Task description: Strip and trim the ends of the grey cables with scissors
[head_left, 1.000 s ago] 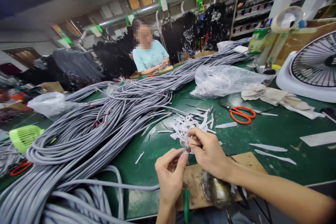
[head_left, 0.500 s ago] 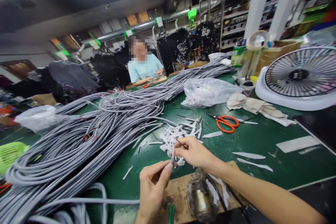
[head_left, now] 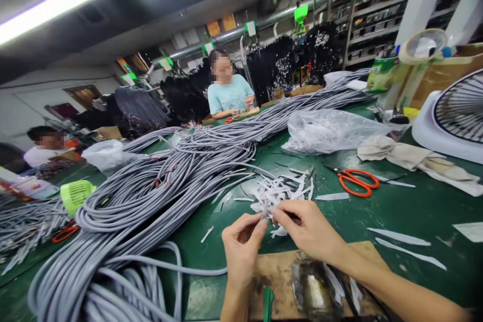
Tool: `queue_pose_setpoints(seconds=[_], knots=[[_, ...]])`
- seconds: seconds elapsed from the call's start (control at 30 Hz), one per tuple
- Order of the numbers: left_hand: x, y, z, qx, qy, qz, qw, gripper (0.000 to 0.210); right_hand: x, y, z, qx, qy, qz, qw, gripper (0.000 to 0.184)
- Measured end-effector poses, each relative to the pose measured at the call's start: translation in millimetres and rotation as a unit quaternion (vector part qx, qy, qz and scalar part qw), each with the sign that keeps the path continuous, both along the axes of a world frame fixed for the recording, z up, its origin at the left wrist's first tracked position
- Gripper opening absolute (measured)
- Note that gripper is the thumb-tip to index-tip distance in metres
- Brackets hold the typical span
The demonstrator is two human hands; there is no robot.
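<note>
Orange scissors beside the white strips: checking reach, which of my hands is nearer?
Right. Your right hand is left of the orange scissors and closer to you; your left hand is farther left.

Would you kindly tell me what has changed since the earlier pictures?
The fingertips of the right hand, earlier above those of the left hand, are now more nearly beside them; whether anything was let go is unclear. The view has turned left. The cable bundle, orange scissors and white strips lie as before.

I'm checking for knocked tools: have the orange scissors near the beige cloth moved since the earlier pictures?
No. Against the beige cloth, the orange scissors keep the same place, to its left; only the camera's view has shifted.
</note>
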State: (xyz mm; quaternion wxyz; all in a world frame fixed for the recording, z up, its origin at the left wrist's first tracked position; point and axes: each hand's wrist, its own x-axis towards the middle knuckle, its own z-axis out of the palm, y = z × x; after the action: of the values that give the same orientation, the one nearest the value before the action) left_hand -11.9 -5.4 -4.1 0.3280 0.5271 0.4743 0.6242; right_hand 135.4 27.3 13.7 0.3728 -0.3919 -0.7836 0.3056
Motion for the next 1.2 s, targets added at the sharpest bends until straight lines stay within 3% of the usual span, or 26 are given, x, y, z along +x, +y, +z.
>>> queue_pose_setpoints(seconds=[0.3, 0.47, 0.57, 0.7, 0.8, 1.0, 1.2], knots=[[3, -3, -3.2, 0.010, 0.053, 0.012, 0.999, 0.008, 0, 0, 1.7, -0.004, 0.035, -0.013, 0.999, 0.038], [9, -2, -3.1, 0.023, 0.111, 0.055, 0.992, 0.008, 3, -8, 7.7, 0.028, 0.076, -0.002, 0.997, 0.035], [11, -3, -2.6, 0.022, 0.109, 0.073, 0.991, 0.010, 6, -8, 9.8, 0.053, 0.067, -0.049, 0.995, 0.035], [9, -6, -2.9, 0.062, 0.108, 0.099, 0.987, 0.010, 7, -3, 5.4, 0.066, -0.049, -0.135, 0.987, 0.033], [7, -9, -2.9, 0.084, 0.112, 0.104, 0.985, 0.009, 5, 0, 2.5, 0.056, -0.078, -0.104, 0.990, 0.031], [5, -8, -3.2, 0.076, 0.104, 0.069, 0.989, 0.009, 1, 0, 3.9, 0.017, 0.026, -0.044, 0.999, 0.032], [5, -11, -2.7, 0.060, 0.079, 0.064, 0.993, 0.007, 0, 2, 5.1, -0.106, 0.151, 0.022, 0.983, 0.033]])
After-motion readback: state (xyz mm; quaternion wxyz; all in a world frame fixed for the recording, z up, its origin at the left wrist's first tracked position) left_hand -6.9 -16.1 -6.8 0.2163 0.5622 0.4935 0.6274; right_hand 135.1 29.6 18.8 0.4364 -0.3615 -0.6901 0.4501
